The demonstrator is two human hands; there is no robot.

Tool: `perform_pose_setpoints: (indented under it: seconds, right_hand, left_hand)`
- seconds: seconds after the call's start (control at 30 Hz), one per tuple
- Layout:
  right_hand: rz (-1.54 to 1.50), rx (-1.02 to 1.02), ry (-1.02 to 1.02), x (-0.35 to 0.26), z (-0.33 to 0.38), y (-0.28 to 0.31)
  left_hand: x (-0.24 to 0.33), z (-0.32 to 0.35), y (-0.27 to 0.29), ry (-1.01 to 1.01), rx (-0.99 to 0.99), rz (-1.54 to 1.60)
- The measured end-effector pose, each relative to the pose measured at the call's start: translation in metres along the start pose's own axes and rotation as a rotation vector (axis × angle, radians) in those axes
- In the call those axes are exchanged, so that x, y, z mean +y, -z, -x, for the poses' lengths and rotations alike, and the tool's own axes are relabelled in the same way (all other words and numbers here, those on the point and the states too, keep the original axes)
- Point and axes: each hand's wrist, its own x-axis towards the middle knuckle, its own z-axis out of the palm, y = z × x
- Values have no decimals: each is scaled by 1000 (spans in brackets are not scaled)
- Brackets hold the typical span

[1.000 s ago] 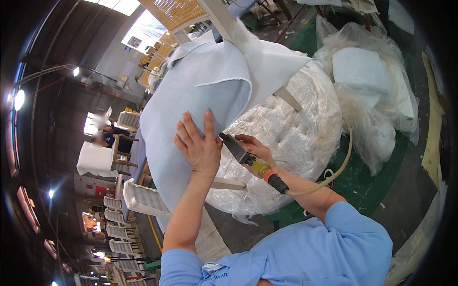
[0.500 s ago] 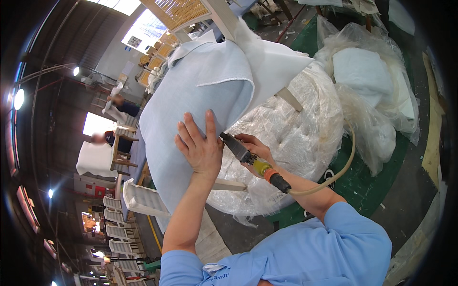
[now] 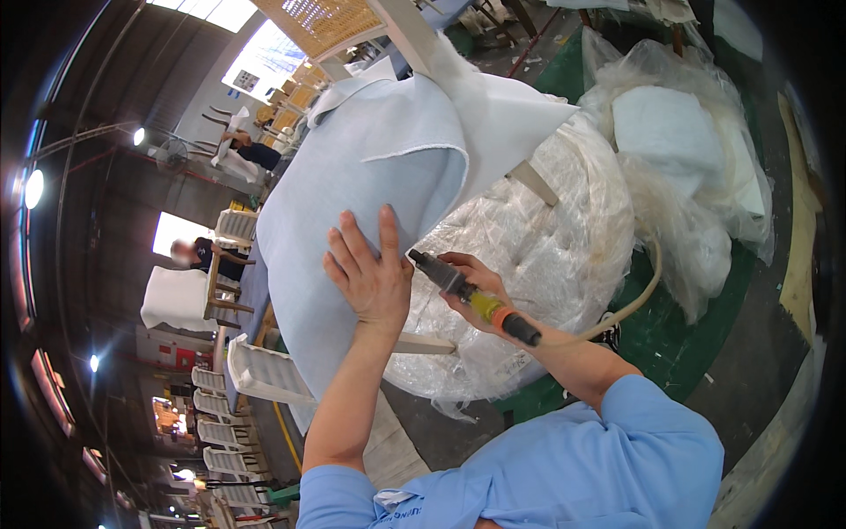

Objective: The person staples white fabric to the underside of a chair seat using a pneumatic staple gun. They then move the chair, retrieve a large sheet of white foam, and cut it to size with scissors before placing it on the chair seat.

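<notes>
Light blue fabric (image 3: 352,167) drapes over a chair seat, its cut edge curling back at the right. My left hand (image 3: 368,273) lies flat on this fabric, fingers spread. In my right hand (image 3: 476,282) is a pneumatic staple gun (image 3: 458,284), dark with yellow and orange parts, its nose close to the fabric's edge beside my left thumb. From the tool's rear a pale air hose (image 3: 648,286) curves away to the right. White padding (image 3: 511,123) sticks out beneath the fabric. A pale chair leg (image 3: 535,182) points out to the right and another (image 3: 423,344) toward me.
A large round cushion-like support wrapped in clear plastic (image 3: 564,247) lies under the chair. Plastic-bagged white padding (image 3: 670,132) rests at the right on a green floor covering. A woven cane chair back (image 3: 317,22) rises at the top. Two people work among chairs at the left.
The staple gun's rear has swung slightly down and right, and the hose has shifted with it. My left hand stays in place on the fabric. A distant person has moved while lifting a chair.
</notes>
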Motion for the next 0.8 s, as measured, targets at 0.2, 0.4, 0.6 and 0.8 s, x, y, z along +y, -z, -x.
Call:
perform_pose_setpoints:
  seconds: [0.2, 0.4, 0.6, 0.8]
  right_hand:
    - [-237, 330, -392, 53, 38, 17]
    - [-473, 755, -867, 132, 41, 45]
    - [262, -188, -1215, 92, 51, 99]
    - [-236, -21, -470, 9, -1, 44]
  left_hand:
    - [-1, 0, 0, -16, -2, -7]
    - [-3, -2, 7, -39, -44, 13]
    - [-5, 0, 17, -34, -164, 120]
    - [-6, 0, 23, -48, -201, 146]
